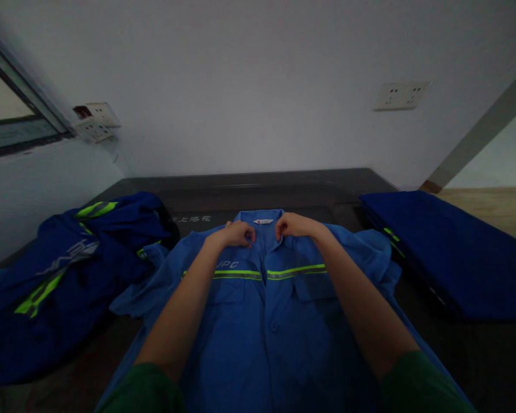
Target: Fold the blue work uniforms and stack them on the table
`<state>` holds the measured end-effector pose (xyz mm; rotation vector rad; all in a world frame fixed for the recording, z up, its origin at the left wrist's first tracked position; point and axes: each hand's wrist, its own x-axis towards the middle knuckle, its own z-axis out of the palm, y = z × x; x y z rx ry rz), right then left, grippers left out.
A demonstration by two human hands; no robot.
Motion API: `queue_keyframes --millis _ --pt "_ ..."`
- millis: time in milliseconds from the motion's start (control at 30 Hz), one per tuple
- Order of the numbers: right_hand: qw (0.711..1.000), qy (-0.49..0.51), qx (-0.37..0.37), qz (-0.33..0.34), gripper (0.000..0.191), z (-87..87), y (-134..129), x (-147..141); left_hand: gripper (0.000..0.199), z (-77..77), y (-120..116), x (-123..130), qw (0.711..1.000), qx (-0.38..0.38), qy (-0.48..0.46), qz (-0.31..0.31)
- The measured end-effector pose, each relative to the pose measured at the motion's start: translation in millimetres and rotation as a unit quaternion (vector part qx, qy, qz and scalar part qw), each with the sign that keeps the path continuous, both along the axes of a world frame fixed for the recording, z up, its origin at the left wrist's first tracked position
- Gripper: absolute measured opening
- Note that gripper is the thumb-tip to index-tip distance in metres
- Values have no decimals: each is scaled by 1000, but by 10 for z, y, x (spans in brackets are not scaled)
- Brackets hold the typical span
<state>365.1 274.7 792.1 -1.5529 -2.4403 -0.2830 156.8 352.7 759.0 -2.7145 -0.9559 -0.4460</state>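
Note:
A blue work jacket (pixel 241 321) lies front side up before me, its collar at the far end and a small white label inside the neck. Yellow-green reflective strips cross the chest, with white letters above the left one. My left hand (pixel 238 234) pinches the left side of the collar opening. On the opposite side, my right hand (pixel 296 225) grips the right collar edge between curled fingers. Between the two hands the front opening runs down toward me, and a button shows below the right chest strip. The jacket's lower part passes out of view beneath my forearms.
A crumpled dark blue garment (pixel 81 275) with reflective strips lies at left. At right is a flat, folded dark blue stack (pixel 447 252). Both rest on a dark table (pixel 241 186) against a white wall with sockets (pixel 402 96). A window frame (pixel 21 115) is at upper left.

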Motion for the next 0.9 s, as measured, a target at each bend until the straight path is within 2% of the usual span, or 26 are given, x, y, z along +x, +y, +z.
queue_keyframes --millis 167,233,300,400,467,533,600,800,900 --pt "998 -8 -63 3 35 -30 26 -28 12 12 -55 38 999 9 -31 -9" --pt "999 13 -36 2 35 -5 6 -39 16 -2 -74 83 998 24 -57 -18" --pt "998 45 36 -22 32 37 -33 -30 21 -28 -96 150 996 24 -73 -48" --pt "973 98 156 -137 25 72 -81 2 23 -87 -146 269 990 -25 -58 -128" --pt "945 128 189 -235 21 51 -78 18 21 -129 -186 337 985 -53 -52 -157" --pt "924 142 187 -303 28 1 -46 24 18 -162 -223 385 985 -55 -67 -150" --pt "917 143 178 -326 36 -57 5 22 19 -184 -254 416 987 -42 -89 -124" --pt "924 160 165 -305 45 -169 139 15 31 -230 -305 504 992 -23 -112 -53" --pt "926 169 167 -293 37 -181 182 39 34 -270 -331 543 995 -1 -102 -22"
